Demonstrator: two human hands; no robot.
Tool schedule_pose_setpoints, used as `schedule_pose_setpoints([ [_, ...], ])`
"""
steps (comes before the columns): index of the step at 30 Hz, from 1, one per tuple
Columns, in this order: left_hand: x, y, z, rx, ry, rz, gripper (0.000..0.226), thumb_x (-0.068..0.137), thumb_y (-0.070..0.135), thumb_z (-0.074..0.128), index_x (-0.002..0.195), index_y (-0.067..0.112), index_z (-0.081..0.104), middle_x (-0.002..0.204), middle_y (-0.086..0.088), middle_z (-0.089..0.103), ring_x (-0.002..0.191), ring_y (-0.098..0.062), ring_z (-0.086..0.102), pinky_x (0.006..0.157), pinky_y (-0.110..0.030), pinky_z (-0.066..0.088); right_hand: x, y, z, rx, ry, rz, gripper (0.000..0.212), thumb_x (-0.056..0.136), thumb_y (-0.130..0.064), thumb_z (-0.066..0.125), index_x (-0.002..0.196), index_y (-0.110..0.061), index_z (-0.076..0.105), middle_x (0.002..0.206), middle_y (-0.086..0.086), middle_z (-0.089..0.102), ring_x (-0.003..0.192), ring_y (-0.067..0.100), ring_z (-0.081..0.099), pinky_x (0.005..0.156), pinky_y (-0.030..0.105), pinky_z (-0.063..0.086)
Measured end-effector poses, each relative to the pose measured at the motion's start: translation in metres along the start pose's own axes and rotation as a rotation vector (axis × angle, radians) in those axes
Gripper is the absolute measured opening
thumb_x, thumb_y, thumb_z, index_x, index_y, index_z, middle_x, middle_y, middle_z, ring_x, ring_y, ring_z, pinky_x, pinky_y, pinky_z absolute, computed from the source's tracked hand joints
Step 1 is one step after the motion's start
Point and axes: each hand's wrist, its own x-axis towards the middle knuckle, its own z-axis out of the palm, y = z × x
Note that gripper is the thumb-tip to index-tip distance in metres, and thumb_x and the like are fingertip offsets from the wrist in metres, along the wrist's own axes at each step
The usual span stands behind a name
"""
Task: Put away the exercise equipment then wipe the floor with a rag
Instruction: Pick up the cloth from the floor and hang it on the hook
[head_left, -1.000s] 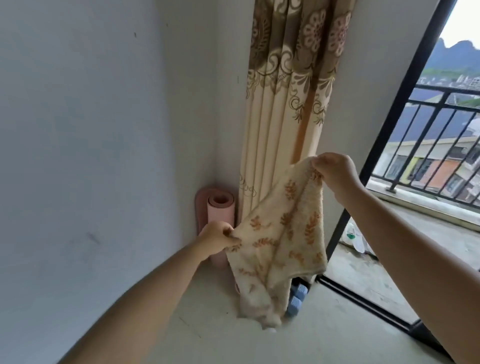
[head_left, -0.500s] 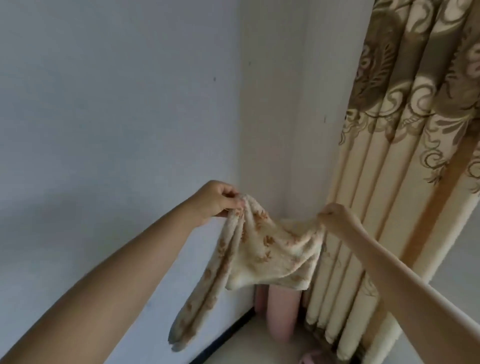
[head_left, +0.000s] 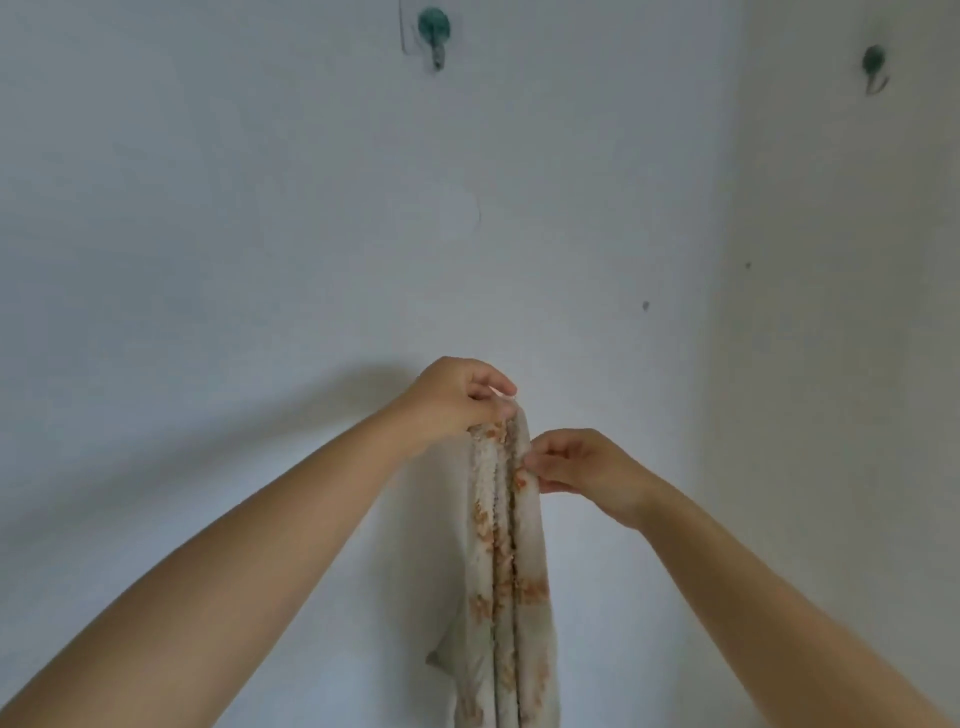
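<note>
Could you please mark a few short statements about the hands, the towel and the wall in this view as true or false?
1. Both hands grip the cream terry rag with orange leaf print. True: the left hand holds its top, the right hand pinches its side.
2. The rag is spread flat. False: it hangs bunched in vertical folds.
3. Two green wall hooks show, one on the facing wall, one on the side wall. True.
4. The rag hangs from a hook. False: both hooks are bare, well above the hands.

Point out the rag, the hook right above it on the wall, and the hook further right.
rag (head_left: 506, 571), head view, on its folded hanging middle.
left hook (head_left: 434, 32), head view, on its green round base.
right hook (head_left: 874, 61), head view, on its green base.
</note>
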Motion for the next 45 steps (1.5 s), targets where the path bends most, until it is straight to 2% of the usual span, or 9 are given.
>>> schedule_pose_setpoints([
  [6,0.013,-0.007,-0.045,-0.061,0.004,-0.155,0.016,0.088,0.005,0.063,0.083,0.019,0.057,0.078,0.001,0.062,0.068,-0.007,0.057,0.064,-0.017,0.046,0.058,-0.035,-0.020,0.071,0.150,-0.166,0.025,0.088,0.002,0.057,0.068,-0.009,0.066,0.060,-0.006,0.068,0.056,0.002,0.064,0.060,0.011,0.055],
  [10,0.015,-0.008,-0.060,-0.099,-0.032,-0.190,0.017,0.090,0.001,0.058,0.078,0.013,0.060,0.077,-0.002,0.059,0.073,-0.013,0.054,0.069,-0.021,0.045,0.079,-0.065,-0.020,-0.025,0.174,-0.210,0.022,0.087,0.000,0.059,0.069,-0.009,0.066,0.070,0.004,0.064,0.061,0.011,0.062,0.062,0.017,0.055],
  [13,0.015,-0.012,-0.066,-0.227,-0.052,-0.219,0.027,0.094,0.004,0.052,0.068,0.012,0.054,0.069,0.001,0.057,0.068,-0.011,0.052,0.060,-0.016,0.047,0.088,-0.082,-0.023,-0.008,0.237,-0.252,0.023,0.088,-0.001,0.058,0.069,-0.011,0.064,0.069,0.003,0.063,0.061,0.012,0.060,0.061,0.019,0.054],
  [22,0.014,-0.036,-0.080,-0.369,-0.256,-0.322,0.017,0.095,0.019,0.043,0.099,0.008,0.055,0.097,-0.006,0.059,0.085,-0.017,0.056,0.078,-0.028,0.048,0.107,-0.118,-0.032,-0.035,0.310,-0.290,0.029,0.092,-0.002,0.052,0.065,-0.012,0.056,0.067,0.003,0.055,0.061,0.015,0.050,0.061,0.024,0.043],
  [25,0.023,-0.032,-0.093,-0.412,-0.075,-0.232,0.020,0.097,0.013,0.042,0.090,0.008,0.059,0.089,-0.004,0.062,0.081,-0.015,0.059,0.079,-0.026,0.049,0.107,-0.121,-0.042,0.065,0.291,-0.234,0.031,0.095,-0.002,0.045,0.066,-0.012,0.050,0.065,0.003,0.051,0.059,0.014,0.046,0.058,0.022,0.040],
  [29,0.041,-0.012,-0.108,-0.427,0.191,-0.105,0.025,0.098,0.009,0.045,0.075,0.010,0.056,0.072,-0.002,0.060,0.061,-0.009,0.059,0.057,-0.018,0.049,0.111,-0.125,-0.053,0.044,0.244,-0.126,0.032,0.095,-0.002,0.041,0.065,-0.011,0.048,0.064,0.003,0.049,0.058,0.012,0.048,0.052,0.019,0.043],
  [35,0.072,0.035,-0.126,-0.405,0.349,-0.003,0.028,0.095,0.008,0.052,0.067,0.010,0.052,0.073,-0.006,0.056,0.067,-0.016,0.052,0.065,-0.026,0.043,0.113,-0.148,-0.063,-0.148,0.168,-0.188,0.019,0.086,-0.023,0.064,0.075,-0.008,0.069,0.069,0.002,0.069,0.064,0.014,0.065,0.062,0.021,0.056],
  [39,0.096,0.079,-0.147,-0.262,0.541,0.138,0.021,0.092,0.013,0.058,0.072,0.008,0.056,0.075,-0.009,0.054,0.072,-0.019,0.049,0.068,-0.027,0.040,0.128,-0.193,-0.073,-0.311,0.473,-0.413,0.031,0.087,-0.024,0.065,0.083,0.006,0.068,0.060,0.009,0.051,0.043,0.009,0.044,0.043,0.017,0.037],
  [45,0.120,0.117,-0.170,0.253,0.983,0.384,0.017,0.091,0.019,0.059,0.105,0.011,0.066,0.080,0.002,0.055,0.080,-0.012,0.051,0.071,-0.015,0.036,0.159,-0.254,-0.077,-0.757,0.973,-0.802,0.013,0.090,-0.012,0.054,0.100,-0.005,0.059,0.083,0.008,0.055,0.075,0.023,0.051,0.063,0.027,0.035],
])
